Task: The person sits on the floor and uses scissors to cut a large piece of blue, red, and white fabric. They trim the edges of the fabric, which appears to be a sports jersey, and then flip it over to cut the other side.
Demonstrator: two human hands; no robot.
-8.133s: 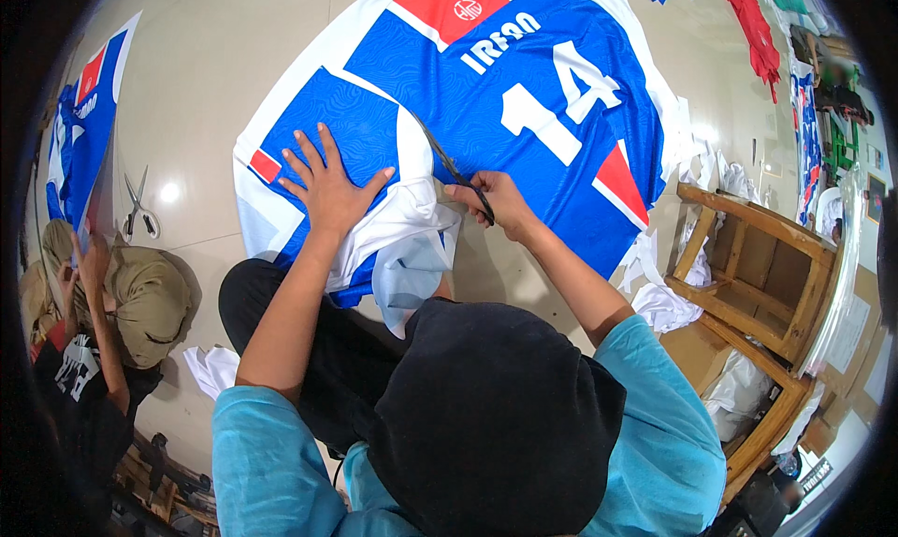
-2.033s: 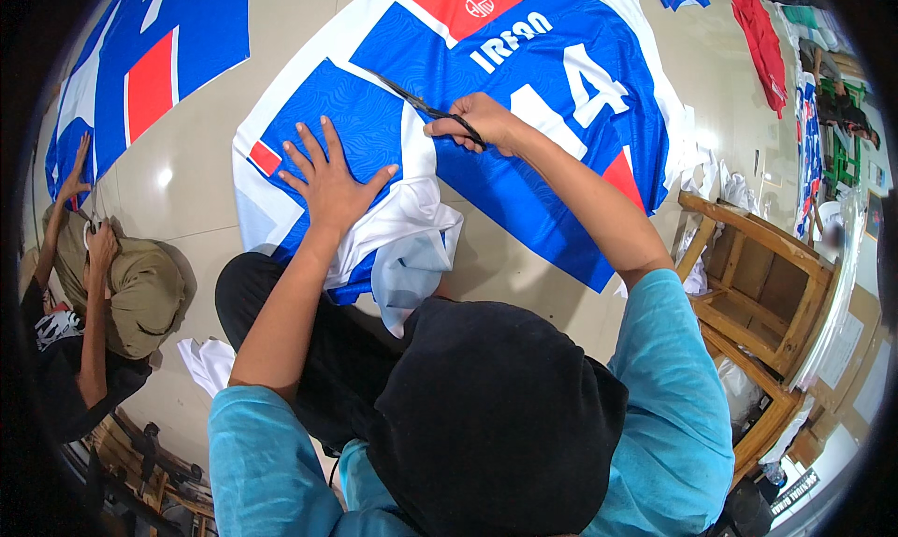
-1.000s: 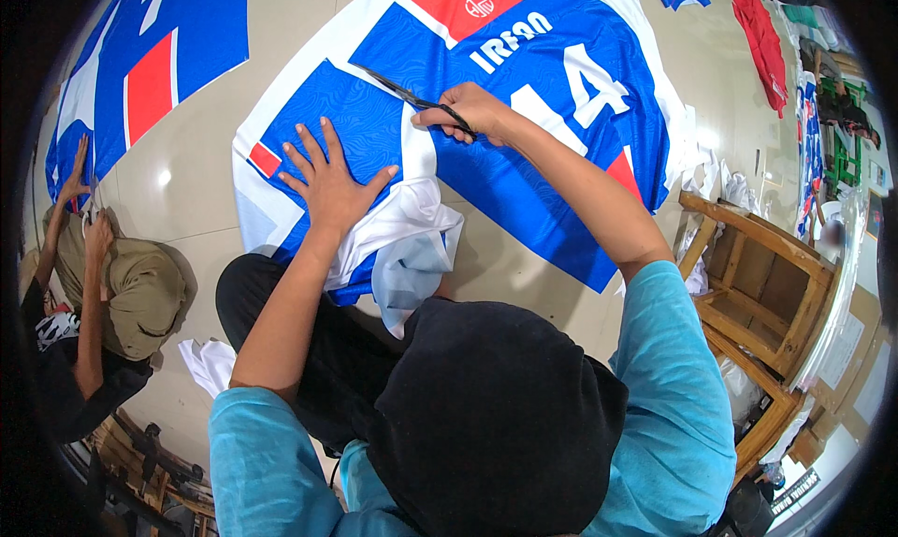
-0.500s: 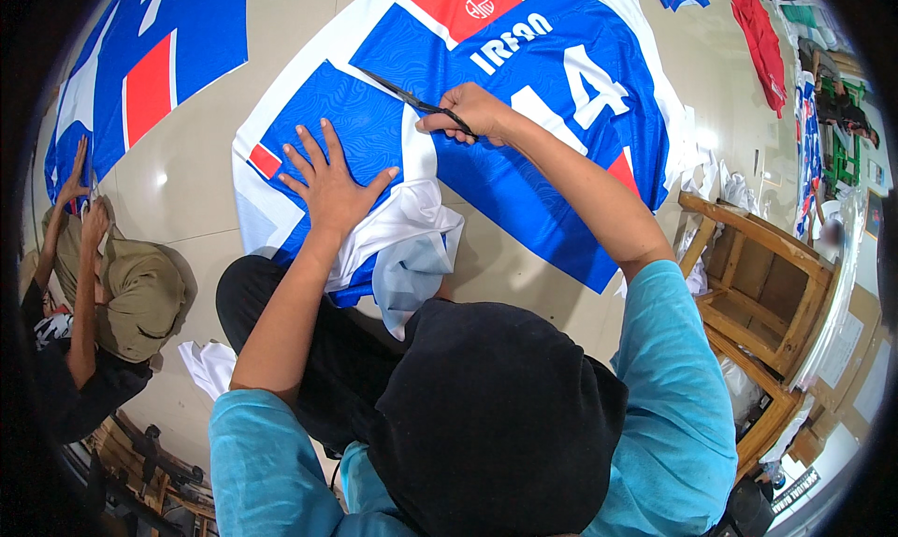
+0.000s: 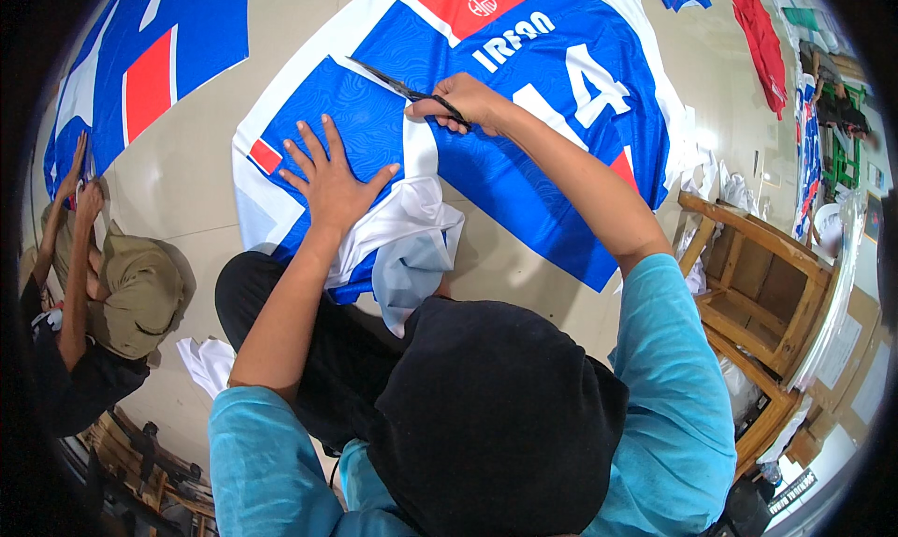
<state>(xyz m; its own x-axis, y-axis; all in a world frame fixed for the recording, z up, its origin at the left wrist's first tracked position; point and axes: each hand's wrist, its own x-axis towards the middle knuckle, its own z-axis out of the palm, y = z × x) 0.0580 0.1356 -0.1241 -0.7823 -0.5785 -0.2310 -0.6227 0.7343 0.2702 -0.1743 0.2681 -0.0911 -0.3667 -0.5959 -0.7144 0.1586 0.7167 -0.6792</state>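
Printed blue sports-shirt fabric (image 5: 486, 177) with white margins, white lettering and a red block lies spread on the floor in front of me. My right hand (image 5: 460, 103) is closed round the handles of dark scissors (image 5: 385, 80). Their blades point to the upper left, along the white strip between a smaller blue panel (image 5: 309, 107) and the larger lettered one. On the smaller panel my left hand (image 5: 335, 180) lies flat with its fingers spread. Bunched white and pale grey fabric (image 5: 412, 214) rests beside the left wrist, reaching toward my knees.
To the left, a co-worker in a brown garment (image 5: 140, 294) bends over another blue, white and red fabric piece (image 5: 192, 79). A wooden frame (image 5: 758, 294) stands at the right with white scraps (image 5: 739, 191) beside it. Red fabric (image 5: 756, 46) lies at the far right.
My right hand has shifted slightly up and to the left, bringing the scissor tips farther along the white strip. The left hand stays spread in almost the same place.
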